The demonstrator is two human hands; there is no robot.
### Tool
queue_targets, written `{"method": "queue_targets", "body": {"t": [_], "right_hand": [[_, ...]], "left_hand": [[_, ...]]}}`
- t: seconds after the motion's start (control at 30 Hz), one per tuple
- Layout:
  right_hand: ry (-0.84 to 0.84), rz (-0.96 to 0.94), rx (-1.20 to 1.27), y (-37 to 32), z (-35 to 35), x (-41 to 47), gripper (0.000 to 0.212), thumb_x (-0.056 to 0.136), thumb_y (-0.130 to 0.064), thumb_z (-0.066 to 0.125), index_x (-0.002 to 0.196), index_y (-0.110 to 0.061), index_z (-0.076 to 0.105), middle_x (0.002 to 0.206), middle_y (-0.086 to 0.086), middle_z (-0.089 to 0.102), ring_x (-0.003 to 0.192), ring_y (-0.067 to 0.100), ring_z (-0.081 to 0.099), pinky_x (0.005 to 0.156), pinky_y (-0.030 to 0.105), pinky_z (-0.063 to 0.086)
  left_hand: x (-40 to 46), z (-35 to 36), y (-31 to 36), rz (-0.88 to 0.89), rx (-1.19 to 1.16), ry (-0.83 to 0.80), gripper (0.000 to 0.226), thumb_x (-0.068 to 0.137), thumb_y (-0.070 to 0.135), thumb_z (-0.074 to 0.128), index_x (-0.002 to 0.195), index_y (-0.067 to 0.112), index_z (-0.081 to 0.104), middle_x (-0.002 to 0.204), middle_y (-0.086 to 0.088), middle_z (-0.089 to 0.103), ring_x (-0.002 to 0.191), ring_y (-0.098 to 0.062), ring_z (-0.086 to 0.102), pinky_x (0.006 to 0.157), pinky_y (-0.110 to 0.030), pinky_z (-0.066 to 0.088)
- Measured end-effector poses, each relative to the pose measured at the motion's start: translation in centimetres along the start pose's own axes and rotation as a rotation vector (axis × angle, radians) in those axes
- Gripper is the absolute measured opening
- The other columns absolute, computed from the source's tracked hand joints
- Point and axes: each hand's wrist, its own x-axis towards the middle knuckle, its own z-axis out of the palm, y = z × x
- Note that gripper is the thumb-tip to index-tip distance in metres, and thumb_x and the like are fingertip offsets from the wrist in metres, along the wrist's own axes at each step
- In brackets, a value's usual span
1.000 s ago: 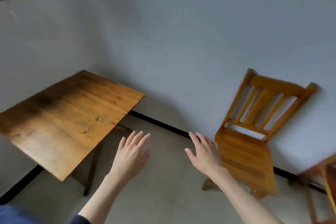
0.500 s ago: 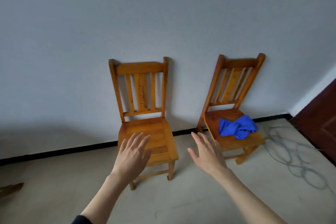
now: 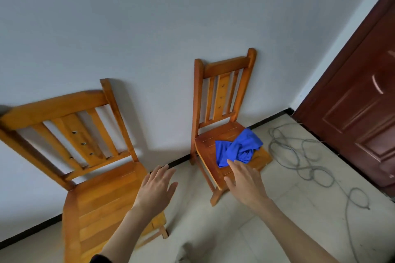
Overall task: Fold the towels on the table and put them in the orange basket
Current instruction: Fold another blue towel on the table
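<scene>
- Blue towel [image 3: 238,149] lies crumpled on the right wooden chair [image 3: 224,134].
- Right hand [image 3: 245,183] hovers near it, fingers spread, empty.
- Left hand [image 3: 156,191] likewise spread, holding nothing.

Bare floor [image 3: 267,230] lies open between the near-left chair [image 3: 102,188] and the far chair [image 3: 222,134] — loose cable [image 3: 303,162] sprawls right, by the door [image 3: 361,102].
</scene>
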Motion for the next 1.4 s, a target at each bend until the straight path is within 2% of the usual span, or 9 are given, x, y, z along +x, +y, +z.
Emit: {"method": "queue_targets", "body": {"t": [0.5, 0.67, 0.73, 0.83, 0.97, 1.1, 1.17, 1.27, 1.4], "right_hand": [[-0.176, 0.079, 0.095, 18.5, 5.2, 15.5, 0.049, 0.097, -0.034, 0.042, 0.142, -0.021, 0.03, 0.14, -0.003, 0.042, 0.129, 0.015, 0.039, 0.105, 0.033, 0.035], [-0.274, 0.018, 0.146, 24.1, 10.3, 22.3, 0.048, 0.097, -0.034, 0.041, 0.142, -0.021, 0.03, 0.14, -0.004, 0.041, 0.128, 0.016, 0.041, 0.105, 0.033, 0.034], [-0.318, -0.019, 0.143, 25.7, 12.7, 24.6, 0.048, 0.098, -0.034, 0.039, 0.143, -0.021, 0.03, 0.14, -0.004, 0.041, 0.128, 0.016, 0.04, 0.104, 0.033, 0.035], [-0.379, -0.045, 0.163, 27.4, 16.2, 26.9, 0.048, 0.098, -0.034, 0.039, 0.143, -0.02, 0.031, 0.142, -0.002, 0.041, 0.13, 0.017, 0.038, 0.105, 0.033, 0.033], [-0.419, -0.084, 0.186, 28.7, 20.6, 29.0, 0.05, 0.098, -0.034, 0.04, 0.144, -0.018, 0.028, 0.14, -0.001, 0.043, 0.129, 0.017, 0.038, 0.105, 0.033, 0.032], [-0.42, -0.1, 0.231, 29.1, 23.9, 30.4, 0.051, 0.096, -0.029, 0.045, 0.143, -0.016, 0.03, 0.137, 0.001, 0.046, 0.127, 0.018, 0.041, 0.101, 0.033, 0.034], [-0.409, -0.129, 0.254, 29.1, 24.9, 30.9, 0.05, 0.096, -0.027, 0.045, 0.142, -0.017, 0.032, 0.137, 0.0, 0.046, 0.127, 0.018, 0.041, 0.1, 0.034, 0.036], [-0.393, -0.163, 0.28, 29.2, 25.8, 31.6, 0.048, 0.096, -0.024, 0.045, 0.142, -0.016, 0.034, 0.135, 0.002, 0.048, 0.126, 0.018, 0.042, 0.102, 0.035, 0.035], [-0.364, -0.126, 0.358, 28.5, 25.6, 31.9, 0.051, 0.093, -0.028, 0.052, 0.141, -0.018, 0.036, 0.135, 0.001, 0.048, 0.125, 0.018, 0.043, 0.101, 0.037, 0.038]], "left_hand": [[24.0, 10.9, 10.2, 0.125, 0.05, -0.246, 0.044, 0.098, 0.032, 0.039, 0.142, 0.031, 0.032, 0.147, 0.01, 0.034, 0.138, -0.01, 0.028, 0.112, -0.029, 0.021], [29.7, 18.3, 13.8, -0.039, 0.027, -0.279, 0.039, 0.095, 0.019, 0.044, 0.134, 0.024, 0.045, 0.133, 0.004, 0.05, 0.126, -0.017, 0.044, 0.105, -0.029, 0.029], [31.3, 21.1, 14.9, -0.085, 0.024, -0.285, 0.04, 0.088, 0.011, 0.054, 0.127, 0.02, 0.054, 0.121, 0.001, 0.058, 0.114, -0.02, 0.054, 0.098, -0.029, 0.037], [32.8, 24.9, 16.3, -0.034, 0.038, -0.211, 0.053, 0.049, 0.003, 0.085, 0.098, 0.015, 0.071, 0.089, -0.001, 0.068, 0.077, -0.019, 0.067, 0.067, -0.026, 0.055], [34.7, 29.8, 16.8, -0.101, 0.063, -0.308, 0.06, 0.07, 0.0, 0.07, 0.127, 0.016, 0.054, 0.12, -0.004, 0.057, 0.109, -0.024, 0.057, 0.089, -0.033, 0.048], [37.1, 33.0, 16.5, -0.127, 0.142, -0.268, 0.067, 0.032, -0.001, 0.086, 0.095, 0.013, 0.07, 0.091, -0.01, 0.066, 0.073, -0.026, 0.065, 0.058, -0.031, 0.053], [38.3, 34.0, 16.1, -0.18, 0.127, -0.22, 0.06, 0.043, -0.003, 0.082, 0.1, 0.01, 0.068, 0.095, -0.013, 0.064, 0.077, -0.03, 0.063, 0.062, -0.034, 0.053], [39.4, 34.8, 14.8, -0.26, -0.047, -0.209, 0.04, 0.08, -0.001, 0.059, 0.12, 0.007, 0.056, 0.117, -0.013, 0.055, 0.104, -0.032, 0.051, 0.087, -0.041, 0.042], [39.8, 33.2, 14.2, -0.326, -0.371, -0.135, 0.024, 0.087, 0.003, 0.058, 0.111, 0.001, 0.062, 0.108, -0.014, 0.064, 0.096, -0.031, 0.059, 0.084, -0.039, 0.046]]}}
